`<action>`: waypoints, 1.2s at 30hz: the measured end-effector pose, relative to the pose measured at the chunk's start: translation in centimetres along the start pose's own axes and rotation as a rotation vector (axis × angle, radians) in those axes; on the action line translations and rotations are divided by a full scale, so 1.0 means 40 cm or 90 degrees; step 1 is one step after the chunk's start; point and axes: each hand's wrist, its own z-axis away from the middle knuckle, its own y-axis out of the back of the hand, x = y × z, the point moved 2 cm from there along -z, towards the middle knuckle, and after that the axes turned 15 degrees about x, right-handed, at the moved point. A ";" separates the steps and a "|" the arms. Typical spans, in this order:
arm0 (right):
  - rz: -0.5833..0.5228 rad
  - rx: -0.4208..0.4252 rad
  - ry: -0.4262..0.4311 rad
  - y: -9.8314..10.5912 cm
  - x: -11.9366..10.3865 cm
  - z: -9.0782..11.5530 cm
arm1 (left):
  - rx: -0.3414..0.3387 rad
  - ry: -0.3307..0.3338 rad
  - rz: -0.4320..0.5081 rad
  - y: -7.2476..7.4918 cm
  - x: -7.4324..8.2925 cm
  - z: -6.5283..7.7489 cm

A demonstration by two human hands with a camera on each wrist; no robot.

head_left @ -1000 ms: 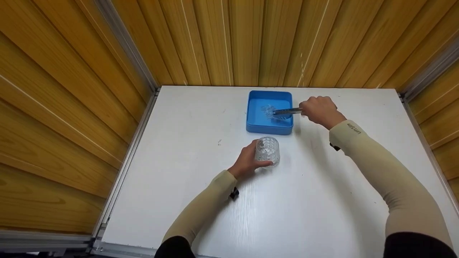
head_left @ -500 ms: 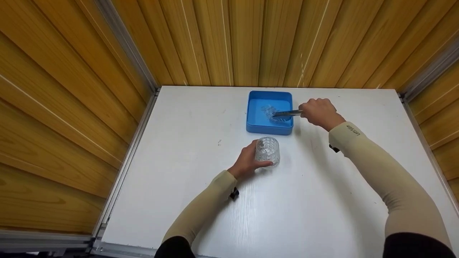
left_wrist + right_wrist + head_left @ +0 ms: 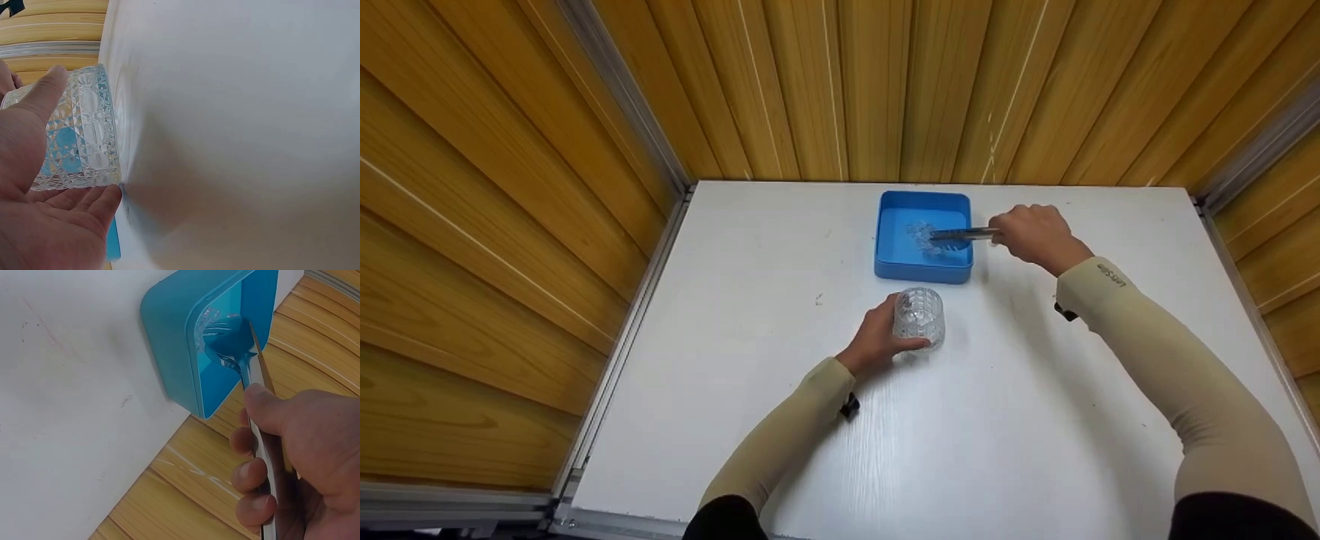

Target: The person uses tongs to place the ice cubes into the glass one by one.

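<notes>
My left hand holds a clear cut-glass tumbler upright on the table, just in front of the blue box. In the left wrist view the thumb lies along one side of the tumbler, with the fingers round the other. My right hand grips metal tongs by the handle. Their working end, a slotted, fork-like head in the right wrist view, reaches over the near right wall into the blue box. Small clear pieces lie in the box beside the tips of the tongs.
The white table ends at the back against a wood-patterned wall. Similar panels with metal frame rails stand at the left and right. Small dark marks dot the tabletop.
My right hand and forearm have shifted slightly to the right, the tongs still inside the box. The left hand and the tumbler have stayed in place.
</notes>
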 end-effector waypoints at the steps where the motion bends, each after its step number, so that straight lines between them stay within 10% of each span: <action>1: -0.005 0.000 -0.005 0.002 0.001 0.002 | 0.000 0.001 -0.001 0.000 0.000 0.000; 36: -0.110 0.088 -0.056 0.079 0.004 0.124 | 0.002 -0.014 -0.006 -0.001 -0.004 -0.005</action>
